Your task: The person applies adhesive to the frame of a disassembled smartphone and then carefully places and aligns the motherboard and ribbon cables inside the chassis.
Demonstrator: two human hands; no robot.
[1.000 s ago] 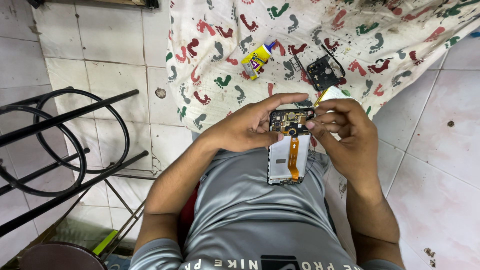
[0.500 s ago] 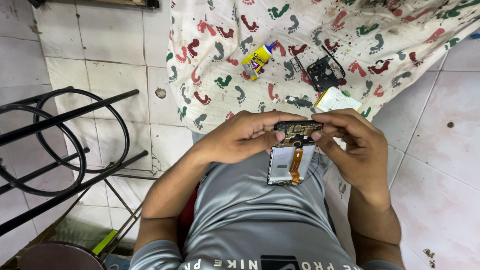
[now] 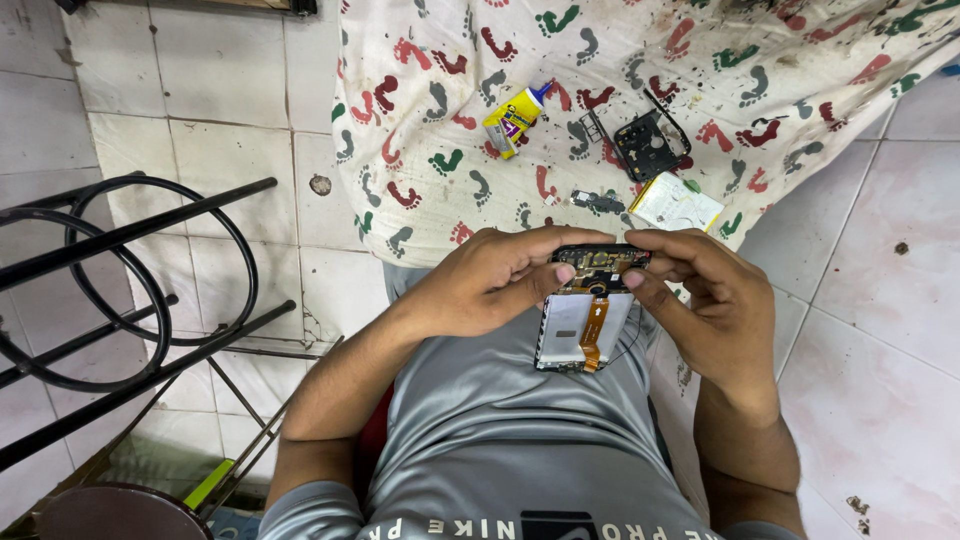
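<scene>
Opened phone (image 3: 585, 320) held over the lap, back cover off, long axis running away from the body, orange ribbon cable (image 3: 592, 335) along it. Left hand (image 3: 490, 285) curled on the top-left corner, thumb pressed to the upper edge; right hand (image 3: 715, 300) closed on the top-right, thumb at the camera end. Both equally near. Beyond, on a footprint-patterned cloth (image 3: 440, 150) over the tiled floor (image 3: 880, 320): glue tube (image 3: 515, 115), black frame (image 3: 648, 145), pale battery (image 3: 675, 203). Black metal rack (image 3: 120, 270) left.

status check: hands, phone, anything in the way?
Left hand and right hand both grip opened phone. Orange flex exposed. Nothing between hands.
</scene>
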